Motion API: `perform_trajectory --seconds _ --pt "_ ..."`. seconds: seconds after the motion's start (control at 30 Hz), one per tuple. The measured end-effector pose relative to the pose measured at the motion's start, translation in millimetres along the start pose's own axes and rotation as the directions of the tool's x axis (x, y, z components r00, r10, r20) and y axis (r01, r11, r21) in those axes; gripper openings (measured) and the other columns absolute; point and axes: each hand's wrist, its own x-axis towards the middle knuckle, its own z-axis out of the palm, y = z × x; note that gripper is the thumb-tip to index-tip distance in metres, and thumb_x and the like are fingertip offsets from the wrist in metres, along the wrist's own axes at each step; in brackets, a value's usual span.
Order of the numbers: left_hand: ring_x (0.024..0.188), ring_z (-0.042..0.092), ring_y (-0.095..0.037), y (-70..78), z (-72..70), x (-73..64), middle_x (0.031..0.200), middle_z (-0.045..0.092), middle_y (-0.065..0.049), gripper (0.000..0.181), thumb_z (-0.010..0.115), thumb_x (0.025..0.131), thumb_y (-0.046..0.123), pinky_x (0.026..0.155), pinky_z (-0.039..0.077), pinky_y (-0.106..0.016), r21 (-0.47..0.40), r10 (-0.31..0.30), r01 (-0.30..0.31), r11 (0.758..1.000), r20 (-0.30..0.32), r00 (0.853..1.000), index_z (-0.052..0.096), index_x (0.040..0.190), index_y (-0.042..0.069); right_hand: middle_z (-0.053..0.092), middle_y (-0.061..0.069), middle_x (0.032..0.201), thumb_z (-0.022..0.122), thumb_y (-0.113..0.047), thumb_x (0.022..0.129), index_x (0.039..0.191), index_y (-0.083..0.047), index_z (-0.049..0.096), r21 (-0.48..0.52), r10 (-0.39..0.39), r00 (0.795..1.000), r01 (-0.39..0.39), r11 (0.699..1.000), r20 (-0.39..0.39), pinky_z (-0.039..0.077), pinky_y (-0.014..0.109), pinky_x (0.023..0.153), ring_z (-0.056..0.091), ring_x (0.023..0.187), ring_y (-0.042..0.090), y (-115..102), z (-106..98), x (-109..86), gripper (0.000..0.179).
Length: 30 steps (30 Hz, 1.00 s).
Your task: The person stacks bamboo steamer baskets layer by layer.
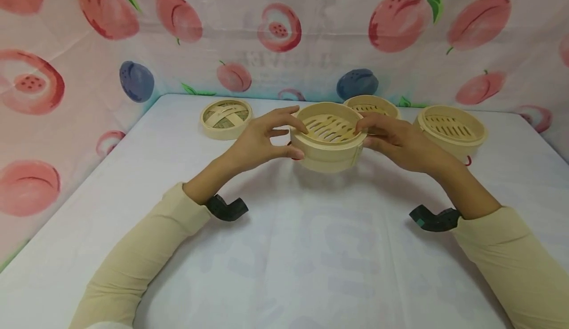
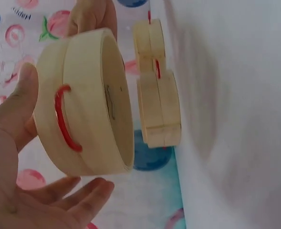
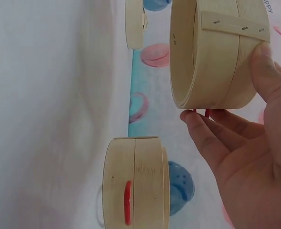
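A table [image 1: 311, 269] under a white cloth takes up most of the head view; pale shapes show in the cloth, too faint to read. Behind it and at the left hangs a backdrop [image 1: 231, 27] printed with red and blue fruit and green leaves. Beige sleeves [image 1: 146, 250] reach in from the near side.

The held steamer basket [image 1: 326, 156] is off the table, in front of the others. Round and wider than tall, it lies nearly level lengthwise, its slatted opening facing up and tipped slightly toward the head camera. The left hand [image 1: 262, 141] and right hand [image 1: 397, 143] grip its opposite sides, fingers over the rim, thumbs against the outer wall.

A second basket [image 1: 451, 129] stands to the right, a third basket [image 1: 372, 107] is partly hidden behind, and a woven lid [image 1: 225, 118] lies to the left. Black pieces [image 1: 226, 209] sit at both wrists. A red loop [image 2: 61, 119] crosses the held wall. Tiny lettering [image 2: 21, 13] on the backdrop reads "Happy".
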Motion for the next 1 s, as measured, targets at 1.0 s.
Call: perform_trajectory --seconds 1.0 --pt "0.118 0.049 -0.026 26.7 40.7 -7.9 0.124 0.05 -0.023 0.039 0.088 0.066 0.025 0.075 0.05 -0.036 0.212 -0.03 0.108 0.971 -0.34 0.94 0.066 0.094 0.01 0.053 0.008 0.123 0.065 -0.002 0.089 0.115 -0.002 0.056 -0.074 -0.03 0.993 0.022 0.997 -0.117 0.048 0.024 0.09 0.057 0.106 0.024 -6.7 12.2 7.3 0.028"
